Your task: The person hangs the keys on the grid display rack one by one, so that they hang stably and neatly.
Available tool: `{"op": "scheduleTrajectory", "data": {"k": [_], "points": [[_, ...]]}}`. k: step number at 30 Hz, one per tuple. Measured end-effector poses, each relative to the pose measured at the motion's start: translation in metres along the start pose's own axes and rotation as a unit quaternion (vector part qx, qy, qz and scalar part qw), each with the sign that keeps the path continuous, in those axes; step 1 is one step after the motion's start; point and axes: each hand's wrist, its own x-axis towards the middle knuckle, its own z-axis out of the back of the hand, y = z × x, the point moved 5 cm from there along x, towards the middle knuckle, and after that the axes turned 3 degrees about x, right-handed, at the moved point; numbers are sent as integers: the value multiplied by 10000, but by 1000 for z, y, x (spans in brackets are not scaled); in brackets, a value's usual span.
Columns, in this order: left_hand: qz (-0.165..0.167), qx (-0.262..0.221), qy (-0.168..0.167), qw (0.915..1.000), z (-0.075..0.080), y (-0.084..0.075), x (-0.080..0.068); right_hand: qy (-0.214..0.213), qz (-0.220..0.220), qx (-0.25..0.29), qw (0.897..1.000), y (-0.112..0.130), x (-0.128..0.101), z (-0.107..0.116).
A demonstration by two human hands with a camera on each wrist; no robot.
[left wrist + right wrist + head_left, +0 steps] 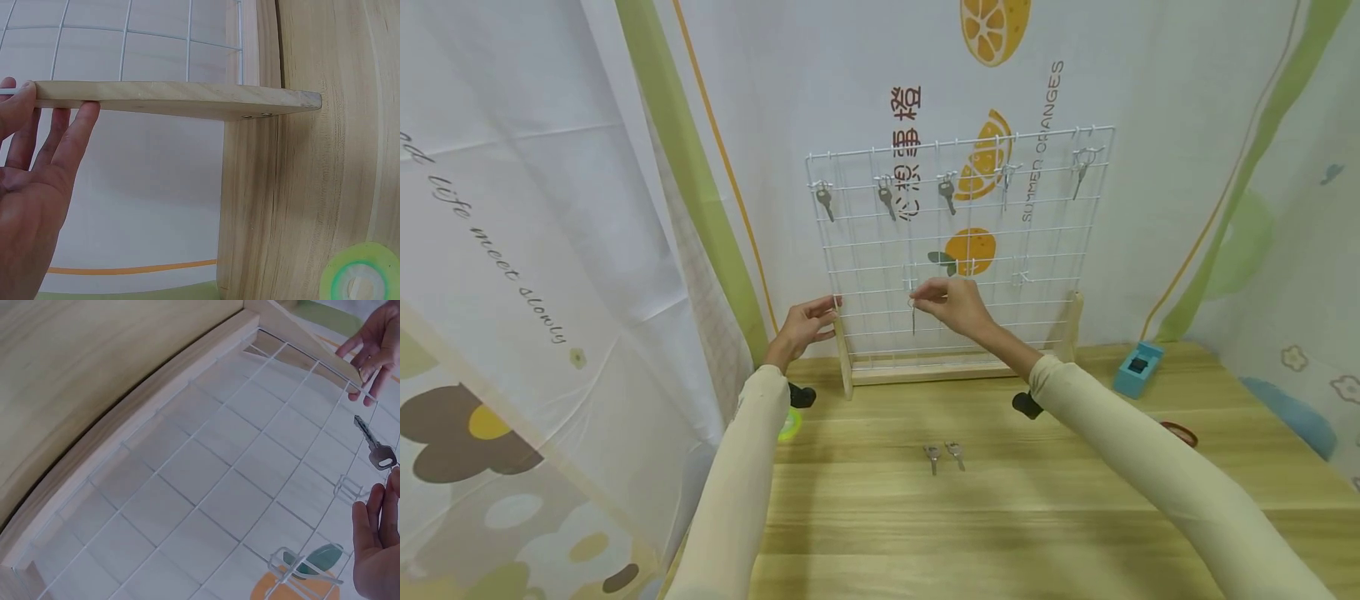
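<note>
A white wire grid rack (880,250) stands upright in a wooden base (925,375). My right hand (953,305) pinches a key (380,456) by its ring in front of the grid's middle. In the right wrist view the key hangs close to a white wire hook (350,487), its blade away from the fingers. My left hand (37,181) holds the left wooden side post (162,97) near its top end, thumb on one face and fingertips on the other. Several keys, among them a left one (825,200), hang on hooks along the upper grid.
Two keys (932,457) lie on the wooden table (880,533) before the rack. A blue box (1138,369) and a dark red ring-shaped item (1180,433) are at the right. Yellow-green tape (362,275) lies by the left arm. A printed curtain (745,100) hangs behind.
</note>
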Motion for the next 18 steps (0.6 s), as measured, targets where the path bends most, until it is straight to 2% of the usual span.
{"op": "scheduleTrajectory", "data": {"k": [11,18], "points": [[-51,20,1,10000,1,1,0,-298,-227,-106,9992,-4,18,3],[-53,5,16,10000,1,1,-1,-338,-426,-47,9985,-8,24,-1]]}}
